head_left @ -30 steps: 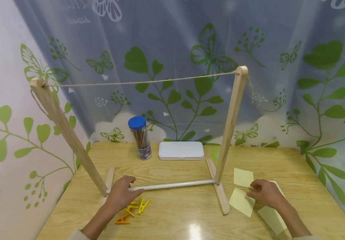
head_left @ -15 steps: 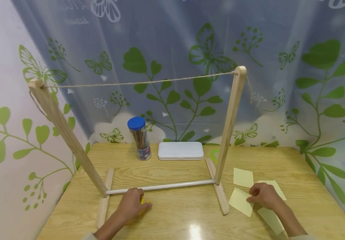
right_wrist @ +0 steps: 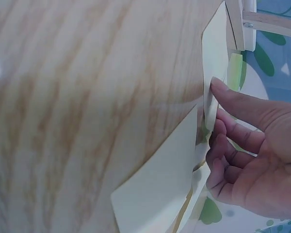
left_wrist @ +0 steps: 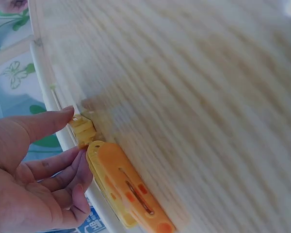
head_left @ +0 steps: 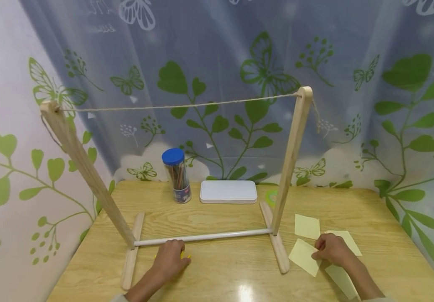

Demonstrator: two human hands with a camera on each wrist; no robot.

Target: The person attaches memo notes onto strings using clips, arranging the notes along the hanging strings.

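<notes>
My left hand (head_left: 169,259) is low over the table, just in front of the white rod (head_left: 220,235). In the left wrist view its thumb and forefinger pinch a yellow clothespin (left_wrist: 82,130). Right below lie an orange clothespin (left_wrist: 128,187) and another yellow clothespin (left_wrist: 109,194), touching each other; in the head view the hand mostly covers this pile. At the right, my right hand (head_left: 333,250) pinches the corner of a pale yellow paper square (head_left: 303,256) between thumb and forefinger. That square seems to be still down at table level.
Two wooden posts (head_left: 292,155) carry a string (head_left: 186,106) between their tops, above the hands. More paper squares (head_left: 307,226) lie around the right hand. Behind the rod stand a blue-lidded pencil tub (head_left: 179,180), a white case (head_left: 228,192) and a green tape roll (head_left: 271,196).
My left hand has come from the rod's left end down and right onto the clothespins and now pinches a yellow one. My right hand has shifted slightly at the paper squares.
</notes>
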